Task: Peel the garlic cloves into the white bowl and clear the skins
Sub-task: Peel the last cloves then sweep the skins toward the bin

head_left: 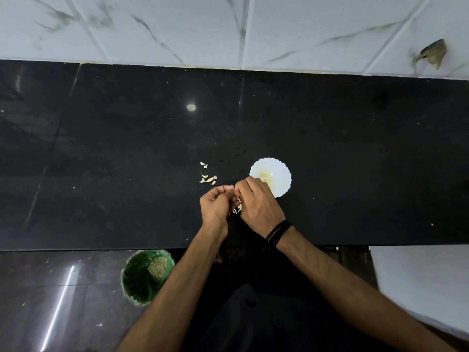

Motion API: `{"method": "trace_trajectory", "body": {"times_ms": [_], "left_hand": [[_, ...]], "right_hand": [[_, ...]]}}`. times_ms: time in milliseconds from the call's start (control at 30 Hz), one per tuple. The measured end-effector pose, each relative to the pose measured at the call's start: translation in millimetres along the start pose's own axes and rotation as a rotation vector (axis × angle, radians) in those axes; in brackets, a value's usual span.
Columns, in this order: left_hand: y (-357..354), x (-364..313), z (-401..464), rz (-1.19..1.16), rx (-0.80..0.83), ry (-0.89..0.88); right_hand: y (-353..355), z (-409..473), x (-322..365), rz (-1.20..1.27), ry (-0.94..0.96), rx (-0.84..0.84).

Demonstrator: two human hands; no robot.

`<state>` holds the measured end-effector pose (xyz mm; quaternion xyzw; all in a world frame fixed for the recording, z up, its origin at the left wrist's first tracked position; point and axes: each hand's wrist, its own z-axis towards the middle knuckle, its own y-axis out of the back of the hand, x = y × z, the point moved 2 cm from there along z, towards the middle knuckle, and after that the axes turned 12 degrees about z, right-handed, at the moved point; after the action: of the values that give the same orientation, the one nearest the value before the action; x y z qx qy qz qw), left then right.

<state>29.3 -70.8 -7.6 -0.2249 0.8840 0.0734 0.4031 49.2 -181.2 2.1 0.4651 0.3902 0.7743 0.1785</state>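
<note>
Forearms first, both mine, reaching over the black counter [101, 148]; a dark band sits on the right wrist. Left hand [215, 205]: fingers curled, pinching a garlic clove [230, 188] at the tips. Right hand [256, 199]: fingers curled in against the same clove, working at its skin. White bowl [281, 171], just beyond the right hand: holds a few pale peeled pieces (count unclear). Unpeeled cloves [208, 178], a small cluster left of the bowl, still to do. Loose skins [236, 211] show under my hands, not yet cleared. Green bin [142, 275] stands on the floor below. Judgement: partway through. The clove itself is mostly hidden by my fingers.
</note>
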Motion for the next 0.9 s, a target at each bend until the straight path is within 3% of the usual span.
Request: {"method": "trace_trajectory", "body": {"times_ms": [167, 333, 567, 733, 900], "left_hand": [[-4, -1, 3, -0.233, 0.120, 0.134], [5, -1, 8, -0.176, 0.250, 0.073], [6, 1, 8, 0.008, 0.205, -0.019], [3, 1, 8, -0.118, 0.108, 0.033], [8, 6, 7, -0.150, 0.095, 0.087]], "right_hand": [[0, -1, -4, 0.118, -0.106, -0.072], [6, 7, -15, 0.412, -0.283, -0.118], [5, 10, -18, 0.480, -0.345, -0.169], [-3, 0, -12, 0.467, -0.325, -0.162], [-4, -8, -12, 0.527, -0.436, -0.187]]}}
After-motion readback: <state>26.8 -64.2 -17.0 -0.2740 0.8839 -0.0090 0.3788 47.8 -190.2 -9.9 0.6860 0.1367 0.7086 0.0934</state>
